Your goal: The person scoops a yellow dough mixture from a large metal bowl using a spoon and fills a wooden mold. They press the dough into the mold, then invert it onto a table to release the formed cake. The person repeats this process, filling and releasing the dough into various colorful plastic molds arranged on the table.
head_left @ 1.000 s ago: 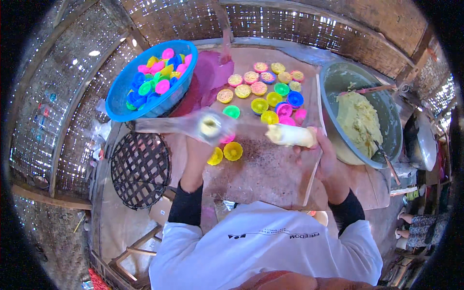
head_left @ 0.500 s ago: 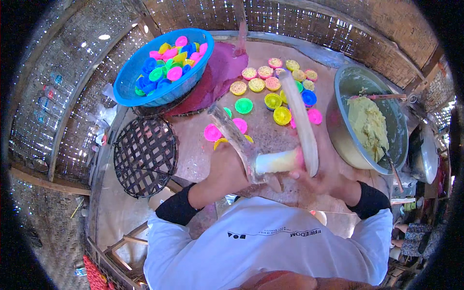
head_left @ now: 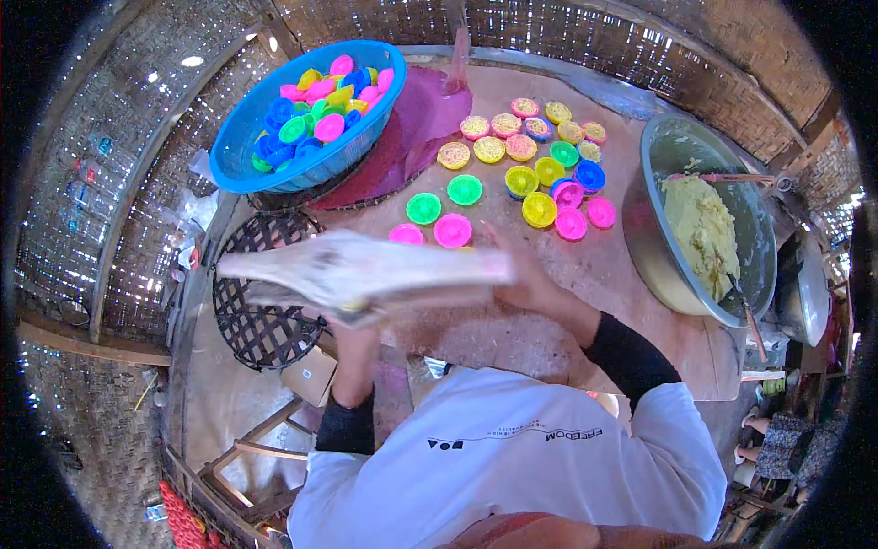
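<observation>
My left hand (head_left: 354, 331) is closed under a long two-handled wooden press (head_left: 338, 268), which lies crosswise over the board and is smeared by motion. Beside the press's pale right end is my right hand (head_left: 529, 276); its fingers are blurred, and whether they grip that end does not show. Beyond the press lie small ridged plastic cups, among them a green cup (head_left: 423, 209) and a pink cup (head_left: 453, 231). Farther back, several cups hold pale noodle-like strands, such as a yellow cup (head_left: 489, 149). Part of the near cups is hidden behind the press.
A blue basket (head_left: 229, 176) of colourful cups stands at the back left, on a purple-red sheet (head_left: 402, 151). At right is a big metal basin (head_left: 655, 265) with pale dough (head_left: 697, 224) and a stick. A black woven rack (head_left: 247, 343) lies left, partly under the press.
The press has swung left and turned from two spread handles to one crosswise bar. My left hand moved left with it, and my right hand moved left and farther forward.
</observation>
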A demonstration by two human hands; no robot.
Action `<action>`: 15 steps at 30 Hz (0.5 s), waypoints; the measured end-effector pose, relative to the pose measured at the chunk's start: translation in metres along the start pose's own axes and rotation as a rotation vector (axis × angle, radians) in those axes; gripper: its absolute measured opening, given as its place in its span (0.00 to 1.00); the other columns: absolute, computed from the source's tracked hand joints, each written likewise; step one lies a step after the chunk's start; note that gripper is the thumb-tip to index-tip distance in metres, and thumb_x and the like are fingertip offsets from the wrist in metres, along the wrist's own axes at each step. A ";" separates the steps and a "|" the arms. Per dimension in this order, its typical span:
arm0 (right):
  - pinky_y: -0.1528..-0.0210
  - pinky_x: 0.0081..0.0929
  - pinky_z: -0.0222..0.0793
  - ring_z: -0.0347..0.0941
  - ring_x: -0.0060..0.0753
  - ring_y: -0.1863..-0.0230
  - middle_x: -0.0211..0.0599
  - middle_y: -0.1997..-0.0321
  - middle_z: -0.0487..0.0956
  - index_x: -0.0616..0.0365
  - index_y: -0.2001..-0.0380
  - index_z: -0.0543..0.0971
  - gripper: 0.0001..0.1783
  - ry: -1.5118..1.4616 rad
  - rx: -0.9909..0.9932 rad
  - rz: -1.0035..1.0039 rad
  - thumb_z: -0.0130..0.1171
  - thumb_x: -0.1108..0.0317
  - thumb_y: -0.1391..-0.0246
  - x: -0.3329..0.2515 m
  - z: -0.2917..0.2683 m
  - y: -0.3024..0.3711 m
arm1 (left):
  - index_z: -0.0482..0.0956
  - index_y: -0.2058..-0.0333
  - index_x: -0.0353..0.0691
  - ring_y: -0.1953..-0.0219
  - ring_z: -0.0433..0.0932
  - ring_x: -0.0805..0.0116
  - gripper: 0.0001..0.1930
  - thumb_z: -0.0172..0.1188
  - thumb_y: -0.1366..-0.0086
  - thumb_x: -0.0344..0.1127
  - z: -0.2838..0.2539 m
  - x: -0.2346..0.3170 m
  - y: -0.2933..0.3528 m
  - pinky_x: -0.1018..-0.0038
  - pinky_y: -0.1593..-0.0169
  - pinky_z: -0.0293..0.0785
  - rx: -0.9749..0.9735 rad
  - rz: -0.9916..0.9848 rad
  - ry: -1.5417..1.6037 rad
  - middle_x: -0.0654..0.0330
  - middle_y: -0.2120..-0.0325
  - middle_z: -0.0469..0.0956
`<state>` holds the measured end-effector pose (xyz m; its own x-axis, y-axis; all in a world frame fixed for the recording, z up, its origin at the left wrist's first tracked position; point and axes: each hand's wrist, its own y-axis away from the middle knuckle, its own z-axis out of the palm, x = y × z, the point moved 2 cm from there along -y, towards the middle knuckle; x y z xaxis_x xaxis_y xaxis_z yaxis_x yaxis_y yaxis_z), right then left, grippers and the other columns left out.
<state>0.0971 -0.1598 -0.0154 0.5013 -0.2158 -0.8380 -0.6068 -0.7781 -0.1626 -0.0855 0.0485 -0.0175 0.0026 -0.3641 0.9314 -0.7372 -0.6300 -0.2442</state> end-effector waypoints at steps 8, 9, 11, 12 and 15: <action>0.41 0.41 0.54 0.59 0.51 0.43 0.50 0.44 0.63 0.60 0.41 0.54 0.47 0.272 0.099 -0.032 0.66 0.59 0.64 0.007 0.027 -0.001 | 0.69 0.60 0.34 0.65 0.72 0.69 0.17 0.57 0.52 0.21 -0.022 0.017 0.000 0.76 0.62 0.69 0.313 -0.195 0.304 0.60 0.66 0.72; 0.42 0.41 0.54 0.59 0.50 0.43 0.50 0.45 0.64 0.59 0.42 0.55 0.47 0.272 0.062 -0.018 0.66 0.60 0.64 0.009 0.020 0.006 | 0.70 0.60 0.33 0.65 0.72 0.70 0.18 0.57 0.53 0.20 -0.017 0.013 0.004 0.76 0.61 0.69 0.319 -0.227 0.274 0.60 0.65 0.73; 0.42 0.40 0.55 0.61 0.50 0.44 0.49 0.45 0.65 0.59 0.42 0.55 0.46 0.279 -0.008 0.022 0.66 0.62 0.64 0.009 -0.006 0.030 | 0.71 0.61 0.33 0.64 0.72 0.70 0.18 0.58 0.54 0.20 -0.005 0.012 0.009 0.76 0.60 0.69 0.207 -0.238 0.218 0.59 0.65 0.74; 0.42 0.39 0.55 0.61 0.49 0.44 0.49 0.46 0.65 0.59 0.42 0.55 0.45 0.316 -0.034 0.033 0.66 0.63 0.64 0.013 -0.016 0.042 | 0.72 0.61 0.32 0.64 0.72 0.71 0.18 0.59 0.55 0.20 0.002 0.015 0.008 0.76 0.60 0.69 0.099 -0.213 0.190 0.59 0.65 0.74; 0.40 0.36 0.53 0.61 0.45 0.43 0.47 0.45 0.65 0.60 0.42 0.56 0.43 0.301 -0.099 0.041 0.65 0.64 0.62 0.025 -0.042 0.081 | 0.74 0.62 0.33 0.63 0.74 0.68 0.18 0.62 0.54 0.25 0.044 0.041 0.006 0.73 0.57 0.69 -0.154 -0.189 0.141 0.58 0.65 0.76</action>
<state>0.0860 -0.2528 -0.0278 0.6462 -0.4018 -0.6488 -0.5751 -0.8152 -0.0680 -0.0598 -0.0007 0.0072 0.0637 -0.1440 0.9875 -0.8267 -0.5619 -0.0286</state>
